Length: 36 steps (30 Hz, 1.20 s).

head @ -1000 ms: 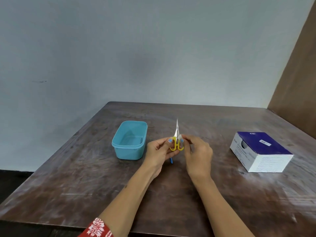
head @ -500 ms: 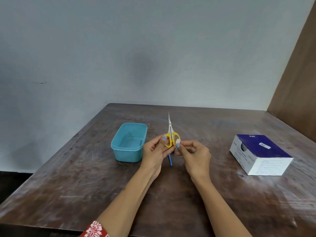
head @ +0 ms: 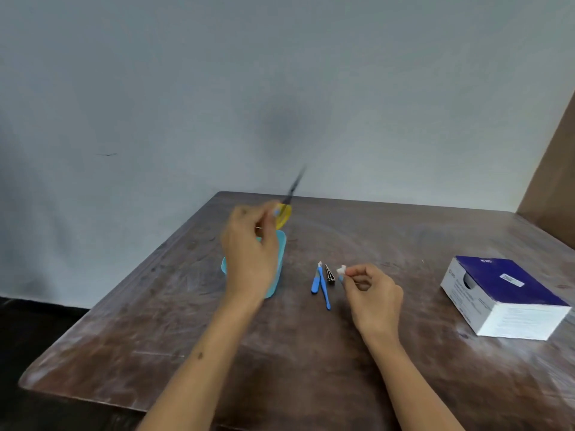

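Left hand (head: 250, 259): fingers curled, thumb and fingertips pinching the yellow handle of the scissors (head: 284, 214); nothing else in its grip
Left hand pose: raised off the table (head: 404, 237), back of the hand towards the camera, forearm running up from the lower middle of the view; it sits in front of the blue container (head: 280, 253) and hides most of it
Scissors: held in the air at the left fingertips, above the container's far end; yellow loops low, dark blades pointing up and slightly right towards the wall; smeared by blur, so I cannot tell whether the blades are apart or together
Right hand (head: 371, 293): thumb and forefinger pressed together on a small white piece (head: 341, 270); the other fingers are curled in towards the palm
Right hand pose: low and near the table, well apart from the left hand, knuckles to the right, the pinch pointing left; whether it rests on the wood I cannot tell
White piece: sticks out to the left of the right fingertips, just beside the tweezers (head: 329, 273)
On the table: a blue-handled tool (head: 315, 283), a slim blue tool (head: 325, 292) and the dark tweezers lie side by side between the two hands
Box (head: 504, 297): purple top, white sides, far right, untouched
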Available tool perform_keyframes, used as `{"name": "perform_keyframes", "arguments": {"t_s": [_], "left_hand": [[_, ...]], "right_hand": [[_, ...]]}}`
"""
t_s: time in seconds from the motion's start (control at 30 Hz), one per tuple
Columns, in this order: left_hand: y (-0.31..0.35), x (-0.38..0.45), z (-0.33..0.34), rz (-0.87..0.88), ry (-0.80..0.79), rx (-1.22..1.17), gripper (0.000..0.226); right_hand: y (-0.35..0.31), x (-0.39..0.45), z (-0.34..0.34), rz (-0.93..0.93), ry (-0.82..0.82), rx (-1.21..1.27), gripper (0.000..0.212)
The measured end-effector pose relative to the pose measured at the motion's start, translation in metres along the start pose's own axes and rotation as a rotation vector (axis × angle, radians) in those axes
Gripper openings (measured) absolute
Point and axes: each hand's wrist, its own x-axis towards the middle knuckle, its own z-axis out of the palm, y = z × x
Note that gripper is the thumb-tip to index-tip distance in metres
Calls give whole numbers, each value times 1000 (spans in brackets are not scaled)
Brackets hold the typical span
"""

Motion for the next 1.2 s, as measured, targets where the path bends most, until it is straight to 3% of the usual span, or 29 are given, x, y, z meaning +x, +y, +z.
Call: {"name": "perform_keyframes", "arguments": {"t_s": [0.13,0.3,0.8,0.93,1.03,1.07,1.2], "left_hand": [[-6,31,-25,-144,-182,384,22],[-11,33,-14,-287,-432,722,8],[-19,29,9,-332,-590,1011,32],[-9,29,10,-252,-556,1062,25],[11,24,16,-85,-462,1016,7],[14,18,21,-27,-442,982,11],[17,-22,55,116,-590,871,10]], "right_hand": [[-1,0,-1,4,-8,1,20],[-2,-2,-2,0,-25,-18,21],[-6,-4,-3,41,45,74,18],[-5,-3,-3,42,66,84,16],[-5,-1,-2,66,97,107,19],[-4,0,-2,79,111,128,19],[3,7,-3,168,180,257,16]]}}
